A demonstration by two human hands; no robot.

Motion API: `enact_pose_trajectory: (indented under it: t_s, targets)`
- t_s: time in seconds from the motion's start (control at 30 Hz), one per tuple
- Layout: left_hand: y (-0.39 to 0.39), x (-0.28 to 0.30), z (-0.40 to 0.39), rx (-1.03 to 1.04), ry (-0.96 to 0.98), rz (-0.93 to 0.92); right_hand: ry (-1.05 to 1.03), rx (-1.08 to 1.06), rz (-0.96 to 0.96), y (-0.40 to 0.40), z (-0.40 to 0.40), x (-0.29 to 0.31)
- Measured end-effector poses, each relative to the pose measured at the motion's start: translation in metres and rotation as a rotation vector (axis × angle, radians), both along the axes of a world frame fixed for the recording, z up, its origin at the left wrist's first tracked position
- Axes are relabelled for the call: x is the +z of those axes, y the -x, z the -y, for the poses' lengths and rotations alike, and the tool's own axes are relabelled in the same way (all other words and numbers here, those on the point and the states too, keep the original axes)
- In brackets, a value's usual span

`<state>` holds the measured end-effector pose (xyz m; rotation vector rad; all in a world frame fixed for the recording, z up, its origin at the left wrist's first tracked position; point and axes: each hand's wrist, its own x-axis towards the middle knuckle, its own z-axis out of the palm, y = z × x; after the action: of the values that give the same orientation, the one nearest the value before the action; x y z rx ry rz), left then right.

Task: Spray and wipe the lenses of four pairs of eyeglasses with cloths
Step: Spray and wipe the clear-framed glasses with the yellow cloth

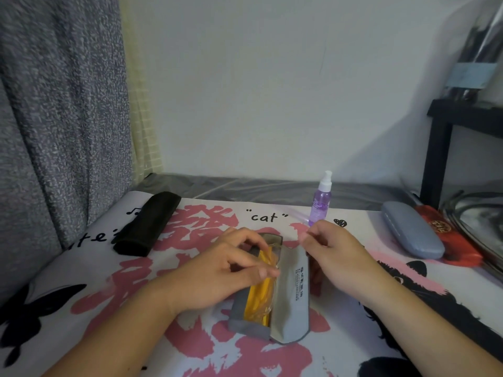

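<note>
Lying open at the centre of the printed mat, a grey fold-over glasses case shows a yellow cloth inside, with the clear-framed eyeglasses partly out at its far end. The left hand reaches over the case from 8 o'clock, fingers curled, its fingertips pinching the frame beside the yellow cloth; how firm the hold is cannot be told, since the fingers cover the contact. The right hand comes in from 4 o'clock and hovers just beside the case's raised flap, its thumb and forefinger closed narrowly together; whether they pinch anything cannot be told. At 12 o'clock, beyond the hands, stands one purple spray bottle with a white nozzle, upright and untouched. At 10 o'clock lies one black soft pouch, well apart from the hands. At 2 o'clock rests one closed grey-blue hard case, sitting on a red packet. Counted: one pair of eyeglasses visible, one cloth, one bottle, three cases or pouches. A grey curtain hangs at 9 o'clock, and a black shelf frame stands at 3 o'clock.
</note>
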<state>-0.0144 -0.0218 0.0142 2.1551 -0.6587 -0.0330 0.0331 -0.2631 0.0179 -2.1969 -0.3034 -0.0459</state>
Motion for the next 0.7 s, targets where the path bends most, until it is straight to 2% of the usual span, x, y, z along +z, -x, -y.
enact_pose_trajectory:
  t_s: [0.1, 0.17, 0.23, 0.33, 0.47, 0.53, 0.6, 0.7]
  targets:
    - [-0.002, 0.003, -0.002, 0.053, 0.22, -0.046, -0.205, 0.023, -0.03, 0.007, -0.007, 0.004]
    - [-0.008, 0.003, -0.002, 0.2, 0.318, 0.05, -0.366, 0.069, -0.041, 0.015, -0.014, 0.009]
    - [-0.014, -0.001, -0.002, 0.358, 0.329, 0.112, -0.427, 0.183, -0.018, 0.021, -0.018, 0.008]
    - [-0.017, -0.005, 0.0, 0.462, 0.313, 0.035, -0.248, 0.343, 0.098, 0.025, -0.023, -0.003]
    - [-0.015, -0.005, 0.005, 0.412, 0.281, 0.016, 0.191, 0.358, 0.52, 0.03, -0.025, -0.006]
    - [-0.015, -0.006, 0.007, 0.366, 0.239, 0.05, 0.314, 0.381, 0.597, 0.04, -0.028, -0.004]
    - [-0.014, -0.008, 0.006, 0.323, 0.171, 0.102, 0.364, 0.337, 0.492, 0.058, -0.034, -0.002]
    - [-0.014, -0.008, 0.003, 0.31, 0.148, 0.135, 0.381, 0.216, 0.193, 0.092, -0.053, 0.001]
